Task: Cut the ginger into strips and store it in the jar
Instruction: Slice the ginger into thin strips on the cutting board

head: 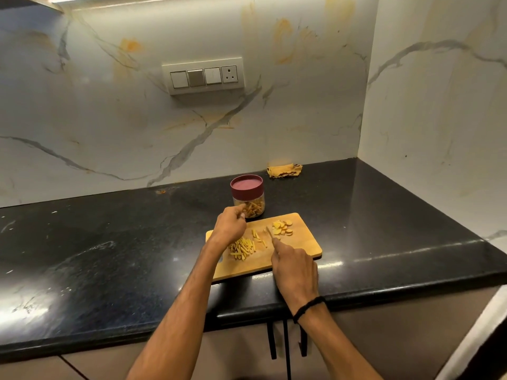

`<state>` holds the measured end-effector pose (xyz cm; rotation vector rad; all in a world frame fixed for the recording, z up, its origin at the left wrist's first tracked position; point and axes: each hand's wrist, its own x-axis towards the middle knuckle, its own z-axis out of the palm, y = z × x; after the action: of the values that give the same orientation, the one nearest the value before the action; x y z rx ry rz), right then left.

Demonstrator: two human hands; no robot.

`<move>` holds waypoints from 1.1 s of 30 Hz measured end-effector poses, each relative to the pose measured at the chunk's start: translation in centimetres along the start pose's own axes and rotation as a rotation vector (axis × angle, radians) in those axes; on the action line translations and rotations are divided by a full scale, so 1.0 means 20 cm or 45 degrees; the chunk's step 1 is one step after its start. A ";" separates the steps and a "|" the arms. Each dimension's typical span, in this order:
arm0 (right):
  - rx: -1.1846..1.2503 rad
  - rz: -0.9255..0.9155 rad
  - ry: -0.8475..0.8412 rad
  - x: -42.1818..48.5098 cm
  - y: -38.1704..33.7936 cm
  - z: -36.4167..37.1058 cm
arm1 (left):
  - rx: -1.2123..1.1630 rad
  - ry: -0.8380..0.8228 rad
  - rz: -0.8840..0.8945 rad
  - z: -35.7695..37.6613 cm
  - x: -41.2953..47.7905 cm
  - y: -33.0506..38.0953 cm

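A wooden cutting board (304,244) lies on the black counter. On it are a pile of ginger strips (242,248) at the left and several ginger slices (282,228) at the far right. My right hand (295,267) grips a knife (269,232), forefinger along its back, blade tip between strips and slices. My left hand (230,224) hovers over the board's far left corner with fingers curled, beside the jar (248,196); whether it holds anything I cannot tell. The clear jar has a maroon lid on and ginger strips inside.
A crumpled yellow cloth (284,170) lies at the back against the marble wall. A switch panel (203,75) is on the wall above. The black counter (109,256) spreads wide to the left; a side wall closes the right.
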<state>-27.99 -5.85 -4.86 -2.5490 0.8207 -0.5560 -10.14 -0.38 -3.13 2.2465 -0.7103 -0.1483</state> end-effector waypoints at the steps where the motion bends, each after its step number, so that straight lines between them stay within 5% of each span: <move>1: 0.010 -0.037 -0.022 -0.02 -0.02 0.01 | -0.009 -0.010 0.002 0.01 0.00 0.00; 19: 0.081 -0.135 0.039 -0.13 -0.02 0.04 | 0.054 0.023 0.061 0.08 -0.02 0.02; 27: 0.397 0.148 0.284 -0.01 0.17 -0.05 | 0.225 -0.049 0.294 0.19 -0.04 0.14; 33: 0.574 0.218 0.329 0.01 0.25 -0.08 | 0.362 0.021 0.220 0.26 -0.03 0.16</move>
<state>-30.82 -10.03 -5.92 -2.0040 0.8738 -0.9114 -13.75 -5.17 -4.68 2.4355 -0.9628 0.0596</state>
